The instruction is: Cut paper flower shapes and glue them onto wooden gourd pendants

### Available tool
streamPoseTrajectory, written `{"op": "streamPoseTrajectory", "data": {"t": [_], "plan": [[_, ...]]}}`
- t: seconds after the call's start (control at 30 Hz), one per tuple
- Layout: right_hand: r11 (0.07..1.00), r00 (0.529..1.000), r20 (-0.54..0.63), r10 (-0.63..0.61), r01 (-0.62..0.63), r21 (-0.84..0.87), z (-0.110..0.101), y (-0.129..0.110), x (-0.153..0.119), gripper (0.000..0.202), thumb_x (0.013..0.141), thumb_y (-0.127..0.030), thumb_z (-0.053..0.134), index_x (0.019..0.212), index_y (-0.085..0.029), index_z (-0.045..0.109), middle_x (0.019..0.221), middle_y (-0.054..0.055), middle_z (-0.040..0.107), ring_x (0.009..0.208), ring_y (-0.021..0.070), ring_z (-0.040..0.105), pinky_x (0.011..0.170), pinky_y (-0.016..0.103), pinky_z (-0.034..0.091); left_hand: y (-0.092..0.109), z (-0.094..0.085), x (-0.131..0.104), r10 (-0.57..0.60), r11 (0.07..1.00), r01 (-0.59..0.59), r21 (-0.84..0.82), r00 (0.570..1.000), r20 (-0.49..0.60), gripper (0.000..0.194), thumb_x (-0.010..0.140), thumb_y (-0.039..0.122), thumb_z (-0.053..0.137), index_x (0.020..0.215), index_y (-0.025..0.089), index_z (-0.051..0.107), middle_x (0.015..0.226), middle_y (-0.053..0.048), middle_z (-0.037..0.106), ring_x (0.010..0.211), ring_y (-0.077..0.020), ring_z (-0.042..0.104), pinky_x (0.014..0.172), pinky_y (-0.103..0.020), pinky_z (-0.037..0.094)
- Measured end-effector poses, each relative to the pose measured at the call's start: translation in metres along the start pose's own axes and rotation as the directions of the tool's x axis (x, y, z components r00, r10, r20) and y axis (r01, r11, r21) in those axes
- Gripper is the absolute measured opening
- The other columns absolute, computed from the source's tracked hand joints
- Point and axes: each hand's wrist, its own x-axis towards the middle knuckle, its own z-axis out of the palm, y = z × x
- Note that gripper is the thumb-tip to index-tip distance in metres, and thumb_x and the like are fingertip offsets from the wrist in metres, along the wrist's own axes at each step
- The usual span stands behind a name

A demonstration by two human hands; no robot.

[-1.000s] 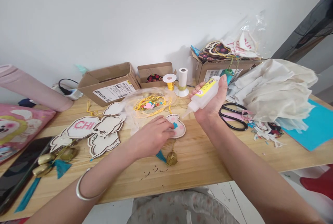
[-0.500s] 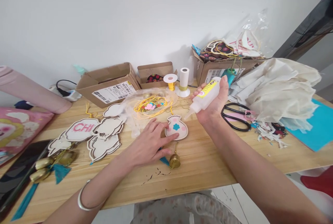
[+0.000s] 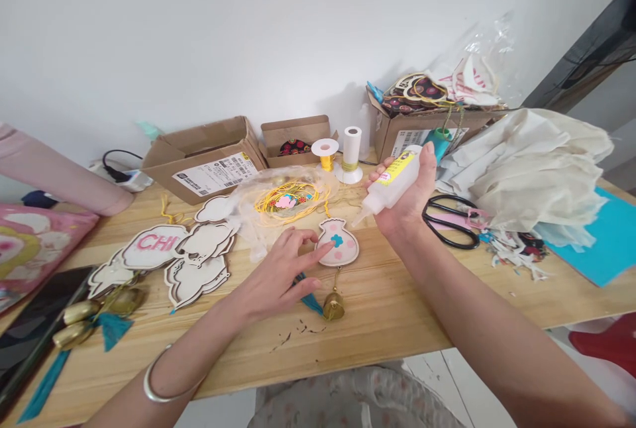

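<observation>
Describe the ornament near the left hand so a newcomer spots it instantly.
On the wooden table, look between the left hand and the bottle in the right hand. A pouch-shaped ornament lies there. Unlike the overlapping pale pieces at picture left, it bears pink dots and one blue flower.

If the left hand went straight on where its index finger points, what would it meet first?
Likely the blue flower on the pouch-shaped piece, though the fingertip may already touch it; depth is unclear.
</observation>
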Motion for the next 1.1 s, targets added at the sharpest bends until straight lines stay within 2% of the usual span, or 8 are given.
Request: {"op": "streamPoseTrajectory", "data": {"t": [0.2,0.33,0.43,0.5,0.67,0.77,0.9,1.1], "plan": [[0.999,0.999,0.033,0.011,-0.012,0.033,-0.001,0.001,0.002,0.044,0.072,-0.065,0.042,0.061,-0.022,0.045,0.05,-0.006,0.048,0.039,0.0088,0.048,0.039,0.024,0.04,-0.001,0.005,0.0,0.049,0.985,-0.057,0.16,0.997,0.057,0.051,0.088,0.051,0.034,0.133,0.028,0.042,0.117,-0.014,0.042,0.115,-0.0297,0.037,0.1,-0.06,0.016],[0.999,0.999,0.043,0.022,-0.024,0.046,-0.004,0.002,0.004,0.044,0.072,-0.065,0.042,0.06,-0.022,0.045,0.05,-0.006,0.048,0.04,0.009,0.048,0.039,0.024,0.04,0.001,0.009,0.002,0.056,0.966,-0.064,0.251,0.998,0.036,0.052,0.086,0.053,0.038,0.131,0.027,0.045,0.115,-0.015,0.044,0.116,-0.0305,0.037,0.1,-0.062,0.016],[0.998,0.997,0.067,0.026,-0.03,0.063,-0.006,0.003,0.006,0.044,0.073,-0.064,0.043,0.061,-0.022,0.046,0.052,-0.005,0.047,0.042,0.0089,0.048,0.039,0.023,0.04,0.003,0.009,0.002,0.047,0.966,-0.048,0.253,0.999,0.011,0.052,0.083,0.053,0.044,0.128,0.027,0.049,0.117,-0.015,0.043,0.114,-0.0314,0.038,0.1,-0.062,0.015],[0.988,0.996,0.024,0.086,-0.088,0.127,-0.007,0.003,0.009,0.044,0.073,-0.064,0.043,0.061,-0.022,0.046,0.052,-0.005,0.046,0.042,0.0086,0.046,0.038,0.022,0.039,0.004,0.008,0.002,0.033,0.974,-0.033,0.223,0.999,0.004,0.051,0.082,0.053,0.047,0.126,0.027,0.051,0.118,-0.014,0.043,0.113,-0.0311,0.038,0.1,-0.062,0.015],[0.924,0.952,-0.115,0.284,-0.239,0.297,-0.01,0.001,0.016,0.043,0.075,-0.06,0.043,0.063,-0.02,0.044,0.053,-0.005,0.044,0.043,0.007,0.044,0.038,0.019,0.039,0.005,0.003,0.018,-0.042,0.997,0.046,0.057,0.996,-0.074,0.04,0.083,0.045,0.052,0.117,0.026,0.058,0.111,-0.009,0.049,0.104,-0.0241,0.043,0.093,-0.044,0.035],[0.908,0.933,-0.143,0.329,-0.272,0.319,-0.011,0.001,0.017,0.043,0.076,-0.061,0.043,0.064,-0.02,0.043,0.052,-0.006,0.043,0.042,0.0063,0.043,0.037,0.018,0.039,0.007,0.001,0.036,-0.003,0.995,0.013,0.1,0.994,-0.106,0.025,0.088,0.034,0.047,0.1,0.023,0.066,0.099,-0.006,0.056,0.095,-0.0196,0.046,0.088,-0.037,0.037],[0.877,0.916,-0.13,0.379,-0.31,0.366,-0.009,0.0,0.015,0.043,0.075,-0.061,0.044,0.063,-0.02,0.044,0.05,-0.005,0.043,0.042,0.0066,0.043,0.036,0.017,0.039,0.012,0.0,0.058,0.111,0.946,-0.102,0.309,0.994,-0.011,0.021,0.088,0.027,0.048,0.083,0.02,0.067,0.087,-0.004,0.06,0.086,-0.0182,0.046,0.088,-0.038,0.034],[0.846,0.906,-0.076,0.417,-0.356,0.398,-0.007,-0.003,0.013,0.045,0.077,-0.061,0.041,0.061,-0.019,0.045,0.047,-0.004,0.044,0.041,0.0068,0.044,0.036,0.016,0.041,0.023,-0.004,0.07,0.152,0.845,-0.209,0.493,0.976,0.153,0.018,0.086,0.015,0.048,0.074,0.016,0.062,0.075,-0.004,0.058,0.079,-0.0183,0.046,0.081,-0.035,0.036]]}}
